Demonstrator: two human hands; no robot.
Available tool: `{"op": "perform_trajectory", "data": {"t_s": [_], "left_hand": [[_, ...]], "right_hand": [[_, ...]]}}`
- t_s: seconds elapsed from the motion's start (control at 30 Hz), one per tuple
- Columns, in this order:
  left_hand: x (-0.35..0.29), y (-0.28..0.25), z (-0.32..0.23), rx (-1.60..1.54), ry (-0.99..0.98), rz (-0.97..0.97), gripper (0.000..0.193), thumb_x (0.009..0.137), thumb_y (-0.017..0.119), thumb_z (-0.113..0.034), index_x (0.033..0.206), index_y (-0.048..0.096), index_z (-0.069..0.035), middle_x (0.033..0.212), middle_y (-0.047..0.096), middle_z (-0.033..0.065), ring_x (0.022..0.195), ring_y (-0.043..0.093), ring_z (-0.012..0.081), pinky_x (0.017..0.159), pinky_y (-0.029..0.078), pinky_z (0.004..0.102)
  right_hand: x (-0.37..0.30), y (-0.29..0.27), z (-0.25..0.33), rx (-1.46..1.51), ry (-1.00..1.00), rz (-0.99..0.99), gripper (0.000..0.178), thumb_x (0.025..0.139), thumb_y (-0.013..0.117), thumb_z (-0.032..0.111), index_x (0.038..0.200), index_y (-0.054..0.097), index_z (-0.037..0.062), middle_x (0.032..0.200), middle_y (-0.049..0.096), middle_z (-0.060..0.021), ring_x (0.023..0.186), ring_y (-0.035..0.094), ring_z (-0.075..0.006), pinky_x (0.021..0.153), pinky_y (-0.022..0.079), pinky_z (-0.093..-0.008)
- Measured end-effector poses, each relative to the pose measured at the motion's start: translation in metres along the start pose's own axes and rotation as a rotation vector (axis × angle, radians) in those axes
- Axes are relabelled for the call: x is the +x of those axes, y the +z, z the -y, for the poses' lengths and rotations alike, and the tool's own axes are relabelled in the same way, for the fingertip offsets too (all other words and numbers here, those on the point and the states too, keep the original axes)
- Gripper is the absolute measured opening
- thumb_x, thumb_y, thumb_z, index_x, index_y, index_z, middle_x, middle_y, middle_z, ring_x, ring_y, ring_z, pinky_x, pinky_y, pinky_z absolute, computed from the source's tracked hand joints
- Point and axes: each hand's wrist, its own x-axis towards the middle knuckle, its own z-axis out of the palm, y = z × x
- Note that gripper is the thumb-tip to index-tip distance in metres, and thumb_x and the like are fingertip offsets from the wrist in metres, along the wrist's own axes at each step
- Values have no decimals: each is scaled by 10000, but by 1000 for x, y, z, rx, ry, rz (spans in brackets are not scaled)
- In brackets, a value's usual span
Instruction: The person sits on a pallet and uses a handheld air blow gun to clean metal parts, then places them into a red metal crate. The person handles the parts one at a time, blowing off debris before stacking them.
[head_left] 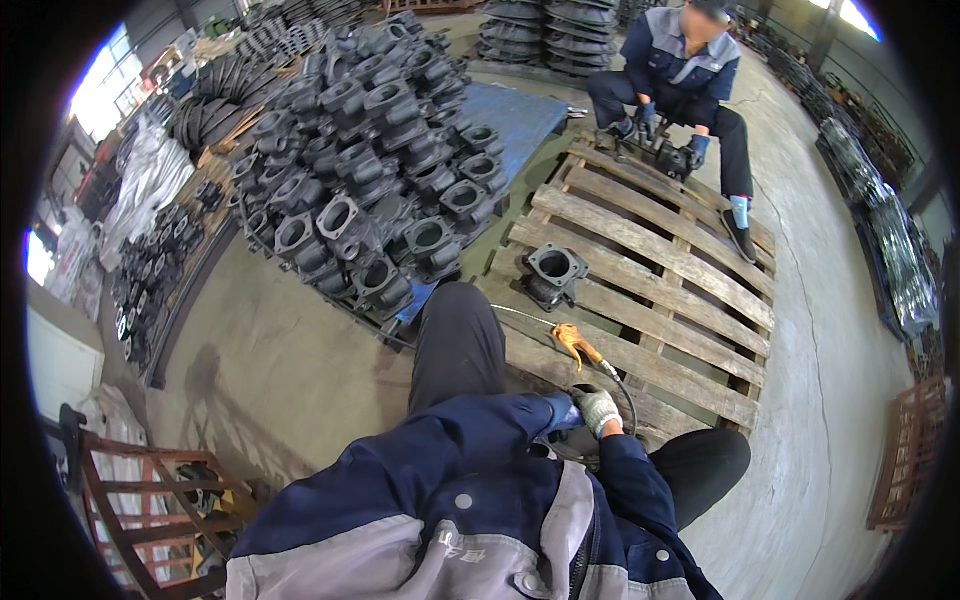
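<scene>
My left hand (564, 411), in a blue glove, and my right hand (597, 407), in a whitish knit glove, meet low in front of my body between my knees. The right fingers are curled closed; what they hold is hidden. The left fingers are mostly out of sight behind the sleeve and the other hand. Just beyond them, an orange air blow gun (573, 345) with a thin metal nozzle and a dark hose lies on the wooden pallet (640, 255). Farther off on the pallet stands a dark cast-metal housing (555, 272), its round bore facing up.
A large heap of similar castings (370, 170) sits on a blue platform (510, 125) at the left. Across the pallet, a seated co-worker (680, 80) in blue gloves handles another casting (675, 160). A rusty metal rack (150, 500) stands at lower left.
</scene>
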Motion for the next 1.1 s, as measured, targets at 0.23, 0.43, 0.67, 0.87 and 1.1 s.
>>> {"op": "perform_trajectory", "data": {"t_s": [0.23, 0.43, 0.67, 0.87, 1.1], "left_hand": [[-9, -3, -10, -68, -47, 31, 277, 924, 530, -224, 967, 704, -12, 805, 699, 144, 648, 673, 261, 570, 542, 373], [-5, -5, -12, -47, -95, 16, 307, 916, 536, -247, 1001, 702, -3, 839, 706, 159, 656, 681, 263, 559, 550, 383], [-9, -7, -15, 82, -25, 42, 323, 872, 596, -286, 971, 716, -2, 822, 708, 161, 645, 681, 265, 580, 552, 388], [-17, -5, -21, -55, -31, 18, 303, 855, 607, -267, 955, 722, -5, 816, 710, 158, 650, 680, 263, 611, 551, 384], [-21, -1, -20, 90, 39, -75, 316, 865, 579, -307, 999, 698, -46, 871, 695, 177, 711, 659, 267, 694, 509, 395]], "right_hand": [[-1, 0, 5, 130, 114, -25, 310, 909, 550, 261, 1076, 675, 32, 995, 699, -145, 920, 656, -262, 809, 485, -340], [3, 5, 0, 129, 159, -31, 329, 892, 593, 291, 1073, 679, 29, 940, 706, -151, 873, 667, -250, 779, 494, -339], [3, 4, -2, 89, 152, -18, 314, 908, 553, 266, 1081, 671, 33, 1034, 686, -167, 948, 656, -285, 811, 492, -342], [5, 7, -11, -286, -140, 21, 255, 895, 513, 196, 1076, 660, 93, 1068, 665, -132, 1007, 624, -295, 841, 490, -368], [8, 14, -17, -194, -90, -25, 193, 856, 546, 175, 951, 688, 86, 971, 682, -130, 917, 646, -298, 783, 511, -380]]}}
